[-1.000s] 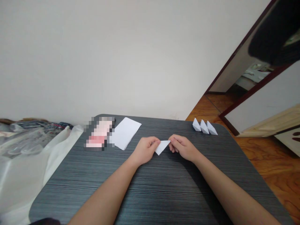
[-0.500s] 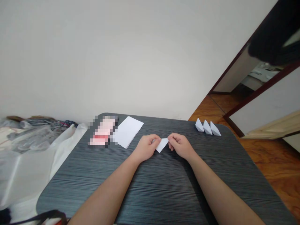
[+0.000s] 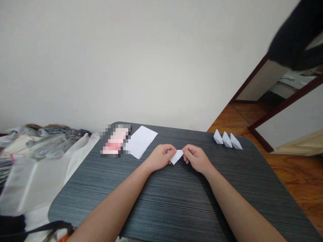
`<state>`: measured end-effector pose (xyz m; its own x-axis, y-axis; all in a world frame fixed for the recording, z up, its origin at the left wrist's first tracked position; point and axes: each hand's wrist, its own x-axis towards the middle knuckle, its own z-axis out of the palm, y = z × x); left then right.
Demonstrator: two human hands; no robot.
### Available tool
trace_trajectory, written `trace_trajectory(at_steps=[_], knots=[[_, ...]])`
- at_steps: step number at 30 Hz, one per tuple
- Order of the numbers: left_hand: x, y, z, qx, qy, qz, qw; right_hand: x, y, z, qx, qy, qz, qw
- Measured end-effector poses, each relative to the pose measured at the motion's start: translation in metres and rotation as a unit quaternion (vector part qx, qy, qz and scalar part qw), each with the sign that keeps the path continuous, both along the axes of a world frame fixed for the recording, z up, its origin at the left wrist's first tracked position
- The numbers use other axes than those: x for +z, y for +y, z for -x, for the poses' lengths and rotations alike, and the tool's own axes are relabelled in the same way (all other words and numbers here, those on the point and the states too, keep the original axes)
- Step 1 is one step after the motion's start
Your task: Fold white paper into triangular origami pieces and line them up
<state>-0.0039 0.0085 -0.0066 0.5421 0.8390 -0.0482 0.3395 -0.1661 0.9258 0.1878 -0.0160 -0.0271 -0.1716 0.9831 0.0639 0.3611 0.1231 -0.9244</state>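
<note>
A small folded white paper triangle (image 3: 177, 156) is pinched between both hands just above the dark striped table (image 3: 176, 201). My left hand (image 3: 160, 157) grips its left side with curled fingers. My right hand (image 3: 196, 158) pinches its right tip between thumb and forefinger. Both forearms reach in from the bottom of the view.
Three folded white paper triangles (image 3: 227, 140) stand in a row at the table's far right corner. A stack of white paper sheets (image 3: 141, 141) lies at the far left beside a blurred pink item (image 3: 115, 144). Plastic bags and clutter (image 3: 37, 158) lie left of the table. Wooden floor (image 3: 297, 174) is to the right.
The camera view has drifted to the left, so everything sits further right in frame. The hands have kept their pinch on the paper triangle, which looks a little more covered.
</note>
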Motion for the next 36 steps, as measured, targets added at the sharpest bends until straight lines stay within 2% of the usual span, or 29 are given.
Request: trace_trajectory(at_steps=[4,6,8,12,22,28,36], knots=[[0.003,0.002,-0.003,-0.013,-0.007,0.016,1.000,-0.001,0.000,-0.001,-0.009,0.002,-0.002,1.000],[0.005,0.004,-0.005,-0.022,0.001,0.002,1.000,-0.001,0.001,-0.001,-0.012,0.003,-0.005,1.000],[0.007,0.008,-0.008,-0.021,0.008,-0.057,0.998,0.000,0.002,-0.002,-0.019,0.006,-0.007,1.000],[0.005,0.015,-0.014,0.020,0.014,-0.196,0.980,0.001,0.006,-0.004,-0.035,0.019,-0.006,0.999],[-0.004,0.018,-0.013,0.017,0.073,-0.352,0.933,-0.002,0.013,-0.004,-0.077,0.010,-0.011,0.997],[-0.005,0.015,-0.016,0.003,0.077,-0.388,0.918,-0.001,0.014,-0.002,-0.086,0.007,-0.011,0.996],[-0.005,0.014,-0.018,0.025,0.090,-0.358,0.929,-0.001,0.012,0.000,-0.076,-0.030,-0.028,0.996]])
